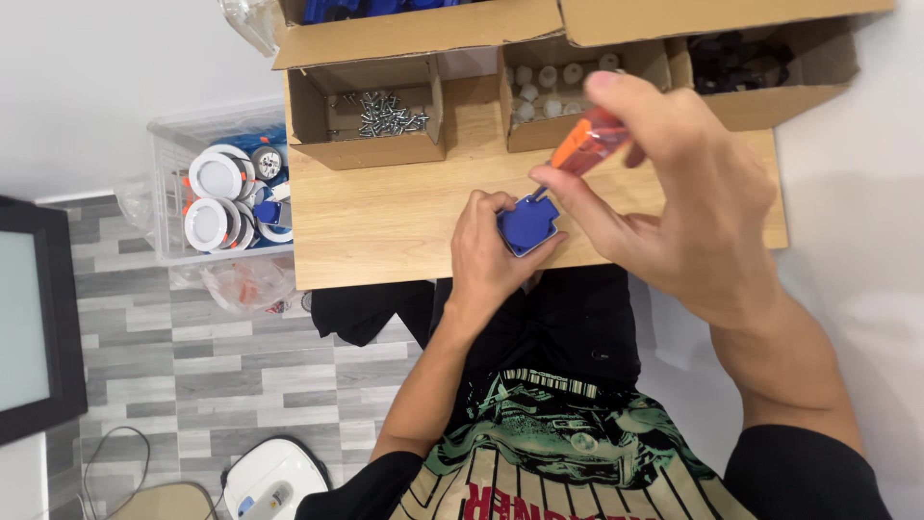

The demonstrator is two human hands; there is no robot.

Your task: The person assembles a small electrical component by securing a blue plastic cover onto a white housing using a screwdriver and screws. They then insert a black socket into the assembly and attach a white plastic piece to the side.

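Brightness: the scene was bright and evenly lit, with no dim corners.
Shadows: only soft, faint ones lay under the cardboard boxes (366, 106) on the wooden board (385, 221).
Glare: the white wall looked washed out, nearly featureless.
Blur: the right hand (688, 202) and the orange screwdriver handle (589, 142) were slightly smeared.
Distortion: wide-angle stretching showed towards the edges.

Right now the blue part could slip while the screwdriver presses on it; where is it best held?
Grip the blue part by its side edges, coming from its left, as the left hand does. Its flat face stays open to the orange-handled screwdriver in the right hand.
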